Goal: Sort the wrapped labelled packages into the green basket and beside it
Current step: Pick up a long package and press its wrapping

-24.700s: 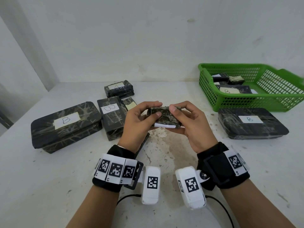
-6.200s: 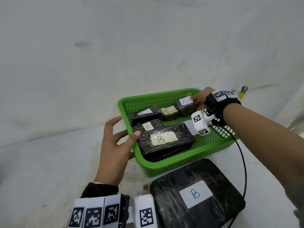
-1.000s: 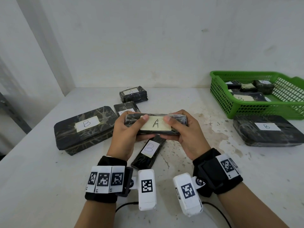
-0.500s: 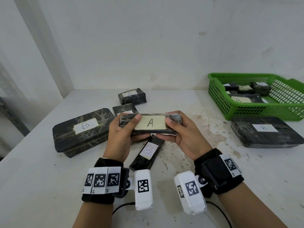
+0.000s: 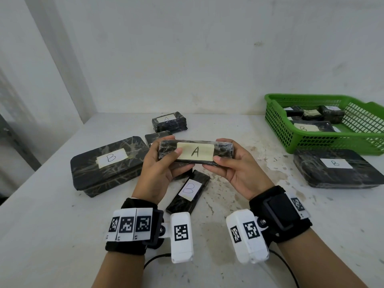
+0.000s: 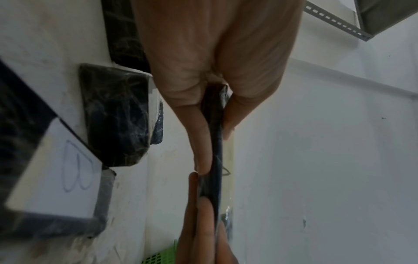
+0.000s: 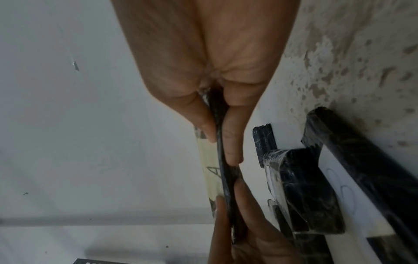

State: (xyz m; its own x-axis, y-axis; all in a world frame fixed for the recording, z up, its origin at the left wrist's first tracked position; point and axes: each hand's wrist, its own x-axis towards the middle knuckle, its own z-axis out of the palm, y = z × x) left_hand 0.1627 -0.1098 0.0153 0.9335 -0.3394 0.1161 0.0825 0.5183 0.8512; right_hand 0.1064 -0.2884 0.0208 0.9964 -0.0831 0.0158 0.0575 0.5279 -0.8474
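A flat dark wrapped package with a yellow "A" label [image 5: 195, 151] is held up above the table, label facing me. My left hand [image 5: 160, 165] pinches its left end and my right hand [image 5: 230, 165] pinches its right end, thumbs on the label side, fingers behind. The wrist views show the A package [image 6: 217, 155] [image 7: 220, 160] edge-on between thumb and fingers. The green basket [image 5: 276, 121] stands at the far right with several small packages and a "B" package [image 5: 307, 127] inside. A large "B" package [image 5: 334, 170] lies in front of the basket.
On the table lie a large "B" box [image 5: 108, 163] at left, a slim "B" package [image 5: 189, 191] under my hands, a small "A" package [image 5: 169, 121] farther back, and one more package [image 5: 155, 138] partly hidden behind my left hand. White walls close the back and left.
Over the last second both hands kept the A package between them and tilted its label a little more toward me. Nothing else on the table moved.
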